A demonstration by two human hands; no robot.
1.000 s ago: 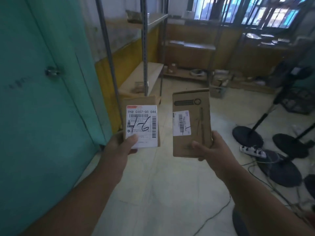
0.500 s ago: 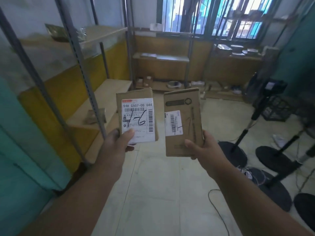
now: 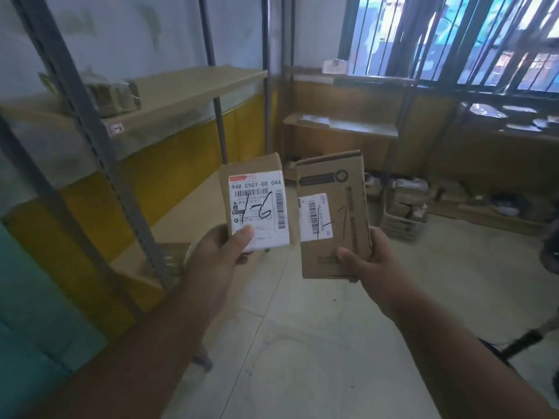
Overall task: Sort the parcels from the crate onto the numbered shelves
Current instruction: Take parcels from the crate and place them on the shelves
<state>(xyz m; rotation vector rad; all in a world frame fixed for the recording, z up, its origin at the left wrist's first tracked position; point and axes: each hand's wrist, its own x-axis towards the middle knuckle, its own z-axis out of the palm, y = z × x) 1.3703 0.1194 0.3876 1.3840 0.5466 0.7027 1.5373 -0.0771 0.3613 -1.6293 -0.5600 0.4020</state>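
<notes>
My left hand (image 3: 222,252) grips a small cardboard parcel (image 3: 254,204) by its lower edge, thumb on its white label, which bears a handwritten "1-6". Beside it, my right hand (image 3: 367,261) holds a taller cardboard parcel (image 3: 332,213) upright, thumb on its front; its small barcode label has a pen mark I cannot read. Both parcels are held up at chest height, a little apart. To the left stands the metal shelf rack (image 3: 193,86) with tan boards. A wrapped parcel (image 3: 112,95) lies on its upper board.
A grey rack post (image 3: 99,164) rises close on the left, with a teal panel (image 3: 36,313) beside it. A crate of parcels (image 3: 405,207) sits on the floor at the back. Low wooden shelves (image 3: 341,125) run under the barred window. A dark stand (image 3: 520,340) crosses the floor at right.
The view has swung right and forward, away from the teal door toward the rack and window. Both hands still hold their parcels, now closer to the shelves.
</notes>
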